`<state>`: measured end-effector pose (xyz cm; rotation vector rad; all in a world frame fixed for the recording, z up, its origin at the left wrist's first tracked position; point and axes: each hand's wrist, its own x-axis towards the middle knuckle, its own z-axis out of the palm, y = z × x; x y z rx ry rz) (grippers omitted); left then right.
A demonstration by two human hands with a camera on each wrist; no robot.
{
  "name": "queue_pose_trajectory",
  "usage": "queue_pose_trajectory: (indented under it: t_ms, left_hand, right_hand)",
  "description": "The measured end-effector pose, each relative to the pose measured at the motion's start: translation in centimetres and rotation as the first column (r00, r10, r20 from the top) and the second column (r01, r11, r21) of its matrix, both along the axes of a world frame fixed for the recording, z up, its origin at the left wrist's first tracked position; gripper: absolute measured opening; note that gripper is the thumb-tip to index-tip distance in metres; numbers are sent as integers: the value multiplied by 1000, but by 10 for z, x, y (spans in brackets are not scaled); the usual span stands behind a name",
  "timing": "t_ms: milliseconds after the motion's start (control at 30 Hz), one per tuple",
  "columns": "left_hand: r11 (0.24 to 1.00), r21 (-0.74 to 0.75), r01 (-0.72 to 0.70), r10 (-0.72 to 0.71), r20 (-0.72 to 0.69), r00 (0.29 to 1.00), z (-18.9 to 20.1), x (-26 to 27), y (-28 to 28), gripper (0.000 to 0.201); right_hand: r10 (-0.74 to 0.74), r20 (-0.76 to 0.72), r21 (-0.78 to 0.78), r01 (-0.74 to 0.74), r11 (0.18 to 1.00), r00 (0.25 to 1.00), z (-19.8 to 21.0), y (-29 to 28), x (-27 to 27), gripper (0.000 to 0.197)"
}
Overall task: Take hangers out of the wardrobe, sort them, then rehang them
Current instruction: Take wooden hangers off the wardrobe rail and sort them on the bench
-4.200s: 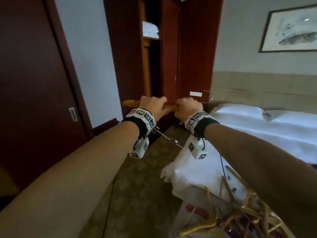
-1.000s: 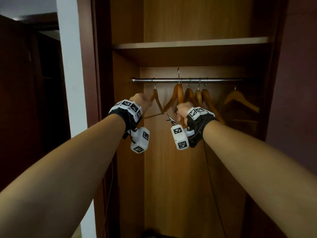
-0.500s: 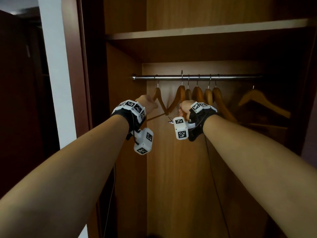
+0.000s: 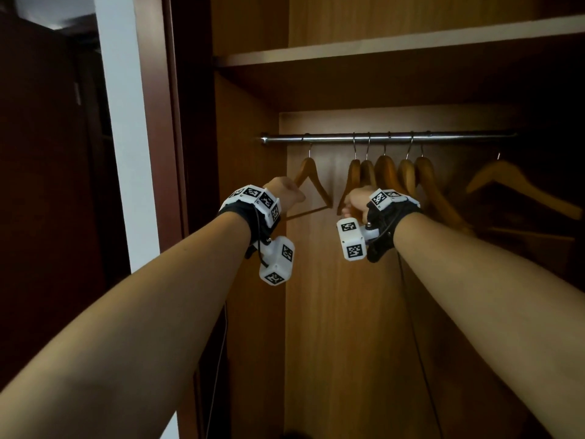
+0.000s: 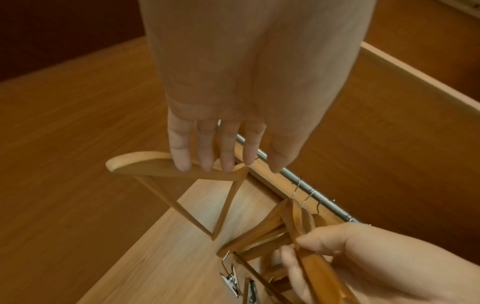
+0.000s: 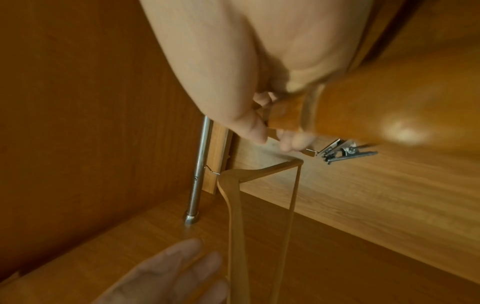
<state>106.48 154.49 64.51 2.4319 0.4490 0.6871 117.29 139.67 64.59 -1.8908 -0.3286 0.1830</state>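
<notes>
Several wooden hangers [image 4: 386, 172] hang in a bunch on the metal rail [image 4: 389, 137] inside the wardrobe. One triangular hanger [image 4: 311, 182] hangs apart at the rail's left end. My left hand [image 4: 285, 193] touches it: in the left wrist view its straight fingertips [image 5: 182, 164] rest on the hanger's arm [image 5: 145, 164]. My right hand [image 4: 356, 202] pinches the lower arm of a hanger [image 6: 285, 117] at the left of the bunch. That hanger carries metal clips [image 6: 342, 152] and its hook is over the rail.
A shelf [image 4: 395, 45] runs just above the rail. The wardrobe's side panel [image 4: 247, 185] stands close on the left of my left hand. One more wooden hanger [image 4: 512, 185] hangs alone in the dark right part.
The hanger in my right hand has come down, and its hook now sits on the rail. The gap between the left hanger and the bunch has widened. The view has moved closer.
</notes>
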Motion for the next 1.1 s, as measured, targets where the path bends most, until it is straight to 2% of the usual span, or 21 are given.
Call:
queue_pose_trajectory:
  t_ms: [133, 233, 367, 500, 633, 700, 800, 867, 1100]
  left_hand:
    - [1000, -7, 12, -11, 34, 999, 1, -6, 0, 32]
    - [999, -36, 40, -38, 36, 999, 0, -16, -1, 31]
    - [990, -87, 107, -103, 44, 994, 2, -37, 1, 26]
    - [972, -142, 187, -177, 80, 981, 1, -62, 3, 18]
    - [948, -188, 256, -233, 139, 963, -1, -98, 5, 6]
    - [927, -219, 304, -273, 162, 948, -3, -117, 3, 7]
    - [880, -280, 383, -343, 183, 921, -9, -138, -3, 14]
    - [839, -318, 442, -398, 195, 896, -16, -147, -12, 11]
    - [704, -407, 582, -565, 175, 806, -39, -168, -72, 10]
  right_hand:
    - [-16, 102, -126, 29, 992, 995, -2, -3, -14, 12]
    - [-25, 112, -163, 43, 986, 993, 0, 0, -27, 27]
    - [-52, 104, -121, 64, 991, 993, 1, 2, -50, 8]
    - [-81, 86, -67, 87, 994, 993, 1, 4, -80, 14]
    - [-95, 157, -92, 111, 990, 983, -2, 5, -116, 20]
    - [-70, 186, -89, 88, 992, 980, -5, 2, -135, 20]
    - [-197, 185, 25, 196, 980, 963, -15, -5, -166, 12]
    - [-263, 214, 67, 255, 965, 941, -21, -13, -185, 18]
    - [-377, 362, 25, 396, 918, 853, -40, -75, -239, 19]
